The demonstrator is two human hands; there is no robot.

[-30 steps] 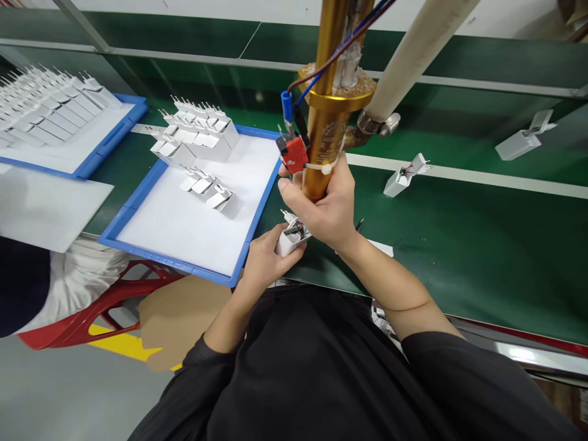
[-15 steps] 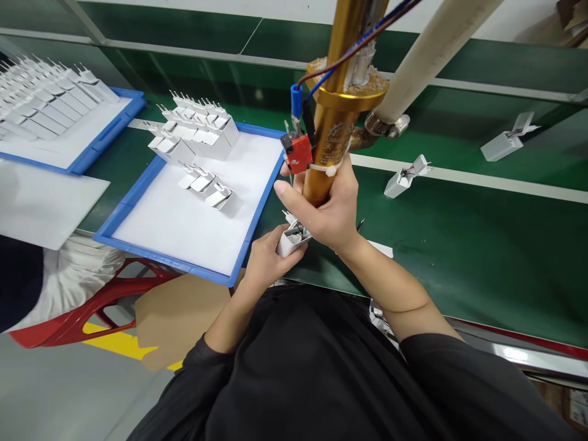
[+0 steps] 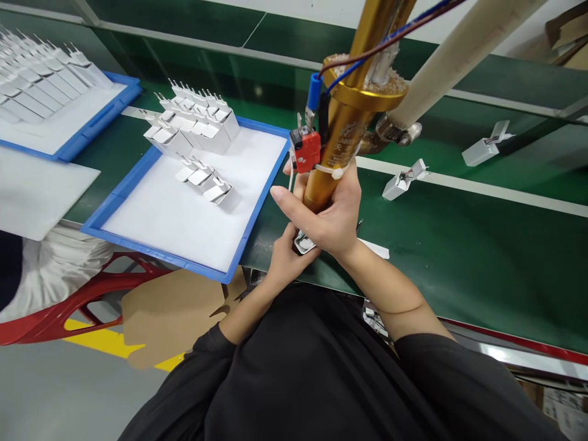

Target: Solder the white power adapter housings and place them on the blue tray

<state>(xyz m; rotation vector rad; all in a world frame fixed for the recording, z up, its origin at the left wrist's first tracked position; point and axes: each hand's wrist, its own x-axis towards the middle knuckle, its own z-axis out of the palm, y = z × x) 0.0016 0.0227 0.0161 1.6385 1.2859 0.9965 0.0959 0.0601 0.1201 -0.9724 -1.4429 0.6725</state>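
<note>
Nearest, the left hand (image 3: 285,262) curls its fingers round a small white plastic charger housing (image 3: 303,244) at the near edge of the green conveyor belt (image 3: 459,245); most of that housing is hidden beneath the right hand (image 3: 329,214). The right hand is closed round the lower barrel of a hanging gold metal cylinder tool (image 3: 342,138), thumb stretched out to the left, with the tool's tip directly over the housing. A red switch block (image 3: 307,150) is strapped to the barrel just above the fingers. To the left lies a blue plastic tray (image 3: 160,260) with a white liner, carrying rows of white pronged charger housings (image 3: 202,122). Farther right on the belt lie two opened white housings (image 3: 404,179).
</note>
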